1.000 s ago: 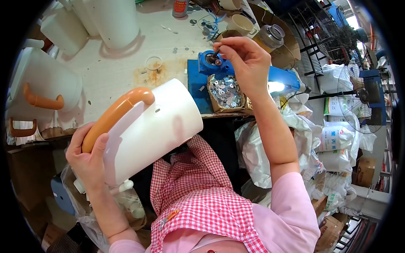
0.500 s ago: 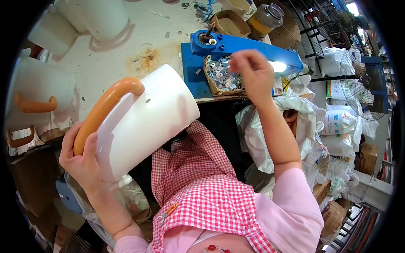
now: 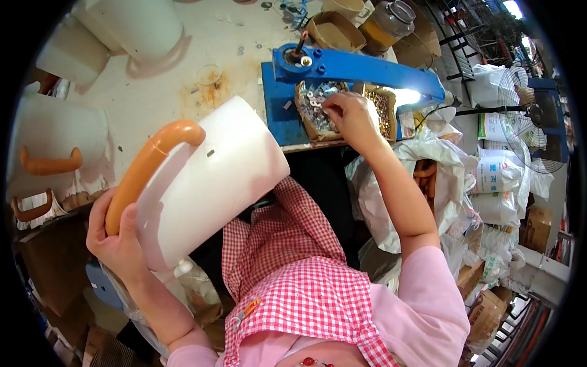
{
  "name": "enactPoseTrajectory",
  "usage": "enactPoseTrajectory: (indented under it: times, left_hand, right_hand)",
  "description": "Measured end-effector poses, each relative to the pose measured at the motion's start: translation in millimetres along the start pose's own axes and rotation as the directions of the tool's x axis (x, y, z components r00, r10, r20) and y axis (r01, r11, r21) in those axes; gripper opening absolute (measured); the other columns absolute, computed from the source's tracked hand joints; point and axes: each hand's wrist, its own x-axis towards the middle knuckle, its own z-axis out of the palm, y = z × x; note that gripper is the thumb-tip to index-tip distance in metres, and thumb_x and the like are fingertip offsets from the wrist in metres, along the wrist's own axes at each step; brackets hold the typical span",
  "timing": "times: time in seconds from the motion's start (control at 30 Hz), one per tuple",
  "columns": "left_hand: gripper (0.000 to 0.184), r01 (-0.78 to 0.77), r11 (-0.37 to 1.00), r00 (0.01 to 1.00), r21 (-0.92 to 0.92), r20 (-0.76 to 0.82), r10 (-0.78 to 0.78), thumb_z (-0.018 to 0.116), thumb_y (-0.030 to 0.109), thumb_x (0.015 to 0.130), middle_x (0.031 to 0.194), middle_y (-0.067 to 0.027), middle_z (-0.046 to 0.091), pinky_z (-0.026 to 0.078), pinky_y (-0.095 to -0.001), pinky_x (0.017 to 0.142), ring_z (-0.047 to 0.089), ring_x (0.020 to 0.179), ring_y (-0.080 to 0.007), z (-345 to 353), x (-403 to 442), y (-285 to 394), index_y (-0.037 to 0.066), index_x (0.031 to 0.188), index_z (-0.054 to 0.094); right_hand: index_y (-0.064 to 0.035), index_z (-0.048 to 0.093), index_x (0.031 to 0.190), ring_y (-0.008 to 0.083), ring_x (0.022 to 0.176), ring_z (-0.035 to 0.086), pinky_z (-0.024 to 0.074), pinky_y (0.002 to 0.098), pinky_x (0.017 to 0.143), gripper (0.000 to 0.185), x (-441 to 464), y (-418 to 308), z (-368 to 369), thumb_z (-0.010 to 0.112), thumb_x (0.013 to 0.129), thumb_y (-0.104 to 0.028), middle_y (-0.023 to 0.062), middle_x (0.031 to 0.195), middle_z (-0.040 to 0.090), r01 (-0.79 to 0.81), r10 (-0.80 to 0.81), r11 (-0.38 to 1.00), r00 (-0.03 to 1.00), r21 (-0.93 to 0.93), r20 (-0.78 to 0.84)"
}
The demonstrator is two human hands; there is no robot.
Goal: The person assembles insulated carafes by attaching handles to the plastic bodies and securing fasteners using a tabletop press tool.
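Note:
My left hand is wrapped around the lower end of an orange curved handle, its thumb near the side of a white plastic bucket. The bucket lies tilted above my lap, with a small hole in its wall near the handle's upper end. My right hand is over a cardboard box of metal washers, thumb and fingertips pinched together at the washers. Whatever lies between those fingertips is too small to make out. Beside it, a second box holds small brass-coloured pieces, partly covered by my hand.
A blue machine arm with a bright lamp reaches over the boxes. White buckets stand on the worktable at left. A white bag of orange handles is at my right, and a fan stands beyond.
My right hand has moved left and down onto the washers, uncovering the box of brass-coloured pieces. My left hand still holds the handle, and the bucket has barely shifted.

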Motion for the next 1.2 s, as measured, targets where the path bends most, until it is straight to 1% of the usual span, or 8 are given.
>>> enactPoseTrajectory:
  times: [0.2, 0.27, 0.5, 0.7, 0.93, 1.07, 1.13, 1.2]
  left_hand:
    - [0.032, -0.001, 1.000, 0.999, 0.013, 0.041, 0.000, 0.080, 0.013, 0.084, 0.099, -0.0050, 0.067, 0.048, -0.0243, 0.084, 0.060, 0.090, -0.0123, 0.4, 3.7, 5.3, -0.004, 0.107, 0.067]
    - [0.031, -0.001, 1.000, 1.000, -0.007, 0.031, 0.001, 0.080, 0.013, 0.084, 0.098, -0.0049, 0.067, 0.048, -0.0242, 0.083, 0.060, 0.090, -0.0121, 2.2, 3.3, 6.0, -0.004, 0.106, 0.066]
    - [0.031, 0.018, 0.999, 0.999, -0.034, 0.029, -0.017, 0.080, 0.012, 0.084, 0.097, -0.0049, 0.067, 0.047, -0.0241, 0.082, 0.060, 0.088, -0.0120, 4.8, 3.9, 7.6, -0.005, 0.105, 0.066]
    - [0.031, -0.128, 0.991, 0.991, 0.035, 0.034, 0.127, 0.081, 0.012, 0.084, 0.096, -0.0051, 0.066, 0.047, -0.0234, 0.082, 0.059, 0.088, -0.0116, 6.3, 1.9, 9.2, -0.005, 0.105, 0.066]
    - [0.030, -0.045, 0.997, 0.998, -0.057, 0.050, 0.048, 0.080, 0.012, 0.084, 0.095, -0.0044, 0.066, 0.046, -0.0234, 0.081, 0.058, 0.087, -0.0111, 7.2, 5.0, 11.9, -0.004, 0.105, 0.066]
    - [0.029, 0.019, 0.999, 1.000, -0.038, -0.020, -0.020, 0.079, 0.010, 0.085, 0.094, -0.0023, 0.065, 0.045, -0.0201, 0.072, 0.056, 0.081, -0.0078, -16.6, 15.2, 6.8, -0.005, 0.107, 0.066]
    - [0.029, 0.028, 0.999, 0.998, -0.026, -0.051, -0.030, 0.078, 0.009, 0.085, 0.092, -0.0016, 0.065, 0.044, -0.0189, 0.068, 0.055, 0.079, -0.0066, -22.1, 24.4, 17.8, -0.005, 0.107, 0.066]
    - [0.029, -0.046, 0.999, 0.998, 0.022, -0.031, 0.047, 0.078, 0.008, 0.085, 0.088, -0.0002, 0.064, 0.042, -0.0172, 0.063, 0.053, 0.075, -0.0046, -18.7, 39.6, 49.0, -0.004, 0.108, 0.067]
  right_hand:
    - [-0.0015, 0.070, 0.090, 0.0215, 0.079, 0.068, 0.0534, 0.0295, 0.063, 0.008, -12.5, -13.3, -32.4, 0.071, 0.082, 0.000, 0.0092, 0.090, 0.072, 0.035, -0.034, 0.994, 0.999, 0.103, -0.011]
    - [-0.0042, 0.071, 0.090, 0.0222, 0.077, 0.068, 0.0524, 0.0308, 0.064, 0.010, -10.6, -28.6, -48.3, 0.073, 0.081, -0.001, 0.0085, 0.090, 0.072, 0.071, -0.026, 0.949, 0.988, 0.307, -0.150]
    - [-0.0005, 0.071, 0.091, 0.0150, 0.071, 0.067, 0.0527, 0.0242, 0.064, 0.015, 67.3, -85.5, -68.0, 0.073, 0.078, 0.007, 0.0085, 0.092, 0.074, 0.511, -0.231, 0.807, 0.735, 0.297, -0.638]
    - [0.0008, 0.070, 0.090, 0.0204, 0.086, 0.071, 0.0560, 0.0283, 0.076, 0.015, 75.7, -84.8, -60.0, 0.071, 0.078, 0.010, 0.0119, 0.098, 0.075, 0.545, -0.346, 0.791, 0.773, 0.277, -0.532]
    - [0.0021, 0.070, 0.096, 0.0219, 0.093, 0.072, 0.0557, 0.0300, 0.084, 0.019, 72.4, -81.6, -63.0, 0.072, 0.078, 0.009, 0.0140, 0.104, 0.074, 0.521, -0.386, 0.821, 0.808, 0.234, -0.444]
    - [-0.0018, 0.068, 0.093, 0.0230, 0.083, 0.072, 0.0559, 0.0304, 0.074, 0.015, 49.6, -93.7, -67.9, 0.074, 0.080, 0.000, 0.0103, 0.096, 0.074, 0.517, -0.299, 0.838, 0.702, 0.173, -0.646]
    - [-0.0006, 0.067, 0.097, 0.0173, 0.086, 0.070, 0.0546, 0.0302, 0.078, 0.016, 19.3, -95.2, -62.8, 0.074, 0.086, -0.010, 0.0094, 0.095, 0.073, 0.152, 0.051, 0.702, 0.964, 0.696, -0.261]
    - [0.0027, 0.062, 0.110, 0.0118, 0.093, 0.065, 0.0518, 0.0279, 0.083, 0.033, 12.5, -104.2, -46.2, 0.066, 0.097, -0.027, 0.0096, 0.103, 0.070, -0.041, -0.015, 0.371, 0.999, 0.928, 0.050]
